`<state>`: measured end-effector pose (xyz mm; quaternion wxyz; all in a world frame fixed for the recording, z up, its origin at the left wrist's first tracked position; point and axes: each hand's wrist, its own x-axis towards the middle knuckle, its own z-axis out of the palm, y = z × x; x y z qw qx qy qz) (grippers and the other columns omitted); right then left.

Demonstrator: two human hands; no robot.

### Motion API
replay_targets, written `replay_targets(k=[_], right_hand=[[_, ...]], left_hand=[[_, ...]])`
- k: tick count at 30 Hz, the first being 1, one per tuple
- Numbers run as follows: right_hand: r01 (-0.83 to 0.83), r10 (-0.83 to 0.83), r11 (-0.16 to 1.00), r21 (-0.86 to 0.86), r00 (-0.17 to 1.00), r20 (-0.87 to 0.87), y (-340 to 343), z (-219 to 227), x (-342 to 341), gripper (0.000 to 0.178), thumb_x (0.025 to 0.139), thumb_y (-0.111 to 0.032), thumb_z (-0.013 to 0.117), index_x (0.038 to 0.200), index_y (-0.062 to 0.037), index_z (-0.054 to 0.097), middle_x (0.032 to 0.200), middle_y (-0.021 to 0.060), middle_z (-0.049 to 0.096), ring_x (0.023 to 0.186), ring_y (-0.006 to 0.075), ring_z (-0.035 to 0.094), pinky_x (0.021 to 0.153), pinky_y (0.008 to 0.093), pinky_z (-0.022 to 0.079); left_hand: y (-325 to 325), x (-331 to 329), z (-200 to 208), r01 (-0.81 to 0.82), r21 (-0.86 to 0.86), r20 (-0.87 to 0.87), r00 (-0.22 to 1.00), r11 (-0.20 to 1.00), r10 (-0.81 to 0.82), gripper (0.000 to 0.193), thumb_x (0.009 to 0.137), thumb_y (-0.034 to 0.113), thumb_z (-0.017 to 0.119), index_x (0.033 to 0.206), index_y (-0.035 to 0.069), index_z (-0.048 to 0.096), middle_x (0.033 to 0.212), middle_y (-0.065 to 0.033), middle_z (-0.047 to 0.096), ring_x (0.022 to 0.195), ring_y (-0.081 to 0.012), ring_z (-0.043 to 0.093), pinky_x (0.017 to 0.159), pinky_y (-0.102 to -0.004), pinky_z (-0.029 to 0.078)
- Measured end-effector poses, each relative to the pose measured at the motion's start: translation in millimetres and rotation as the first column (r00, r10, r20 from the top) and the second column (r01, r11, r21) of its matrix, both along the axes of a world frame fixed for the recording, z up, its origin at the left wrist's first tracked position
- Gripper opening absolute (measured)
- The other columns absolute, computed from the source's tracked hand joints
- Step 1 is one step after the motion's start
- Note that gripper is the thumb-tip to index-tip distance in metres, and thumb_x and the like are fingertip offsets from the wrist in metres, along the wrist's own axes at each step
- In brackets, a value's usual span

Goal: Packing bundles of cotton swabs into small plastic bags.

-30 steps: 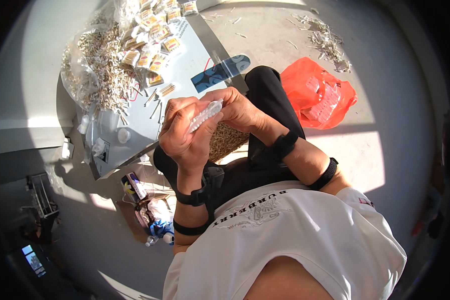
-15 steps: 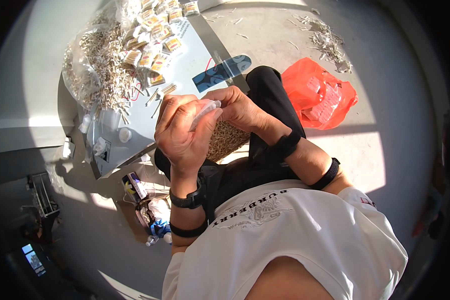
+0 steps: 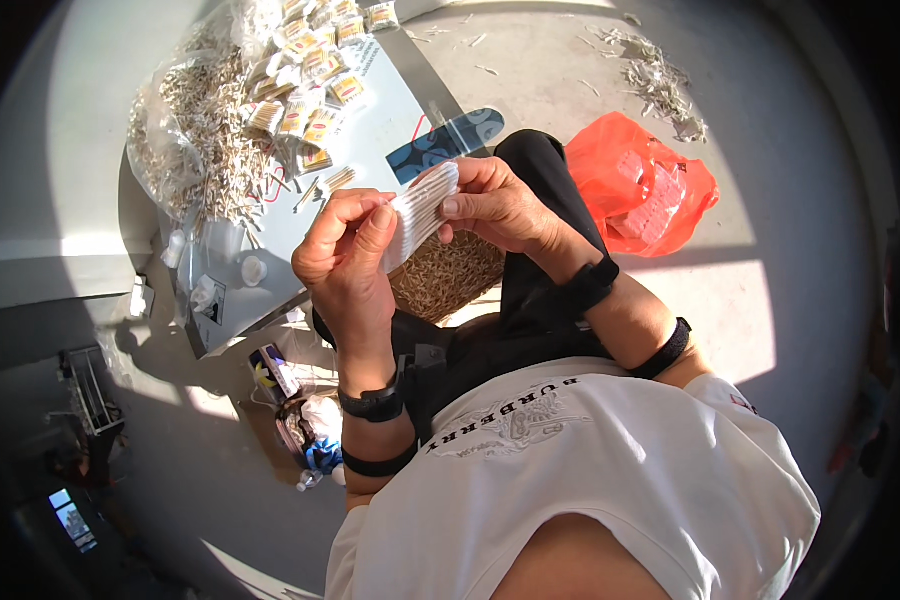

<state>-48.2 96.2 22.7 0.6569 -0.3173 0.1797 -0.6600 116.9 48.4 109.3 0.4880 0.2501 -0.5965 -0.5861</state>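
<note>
Between my two hands is a small clear packet of cotton swabs [image 3: 420, 218], its white swabs lined up side by side. My left hand [image 3: 350, 250] pinches the packet's left edge between thumb and fingers. On the opposite edge, the thumb and fingers of my right hand [image 3: 495, 205] are closed. Below the packet, by my legs, lies a dense mass of thin brownish sticks [image 3: 450, 275]; its container is mostly hidden. Left of my hands, loose cotton swabs [image 3: 210, 150] spill from a clear plastic bag onto the table [image 3: 375, 125].
Several filled swab packets [image 3: 315, 90] with yellow labels are heaped on the table, near a blue patterned strip [image 3: 445, 145]. A small white round tub [image 3: 254, 270] stands near the table's corner. A red plastic bag [image 3: 640, 190] and scattered white scraps [image 3: 660, 85] are on the floor.
My hands have moved apart and turned the packet, so its flat side with the row of swabs now shows. Before, my fingers mostly covered it.
</note>
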Motion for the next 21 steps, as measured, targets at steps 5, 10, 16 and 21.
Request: replay_targets(k=[5, 10, 16, 21], right_hand=[[0.022, -0.023, 1.000, -0.006, 0.998, -0.053, 0, 3, -3, 0.026, 0.089, -0.001, 0.063, 0.115, 0.0038, 0.062, 0.104, 0.0118, 0.067, 0.088, 0.0174, 0.065, 0.074, 0.0282, 0.057], [0.039, -0.039, 0.999, -0.010, 0.998, -0.058, -1, 4, -1, 0.025, 0.089, 0.002, 0.062, 0.114, 0.0045, 0.063, 0.104, 0.0123, 0.067, 0.089, 0.0183, 0.065, 0.075, 0.0291, 0.057], [0.032, -0.031, 0.999, 0.018, 0.999, -0.035, -2, 6, 2, 0.022, 0.089, 0.001, 0.062, 0.111, 0.0042, 0.064, 0.103, 0.0126, 0.068, 0.088, 0.0184, 0.066, 0.074, 0.0288, 0.058], [0.036, -0.032, 0.996, 0.077, 0.998, -0.055, 0, 12, 3, 0.019, 0.089, -0.001, 0.063, 0.107, 0.0039, 0.066, 0.099, 0.0110, 0.069, 0.086, 0.0165, 0.067, 0.073, 0.0273, 0.058]], left_hand=[[-1, -1, 0, -0.040, -0.040, -0.052, 0.998, 0.998, 0.038, 0.007, 0.083, -0.003, 0.066, 0.083, -0.003, 0.060, 0.084, -0.0039, 0.060, 0.076, -0.0087, 0.051, 0.071, -0.0213, 0.041], [-4, 1, -2, -0.058, -0.129, -0.027, 0.998, 0.990, 0.055, 0.010, 0.081, -0.003, 0.067, 0.080, -0.002, 0.057, 0.082, -0.0028, 0.057, 0.073, -0.0079, 0.048, 0.069, -0.0202, 0.039], [-5, 2, -1, -0.129, -0.212, 0.059, 0.988, 0.969, 0.145, 0.010, 0.084, 0.000, 0.066, 0.080, -0.001, 0.057, 0.079, -0.0011, 0.057, 0.070, -0.0061, 0.047, 0.066, -0.0196, 0.039], [-8, 5, -7, -0.164, -0.125, 0.094, 0.980, 0.979, 0.176, 0.010, 0.087, 0.004, 0.066, 0.082, 0.000, 0.059, 0.077, 0.0021, 0.056, 0.069, -0.0040, 0.047, 0.065, -0.0186, 0.039]])
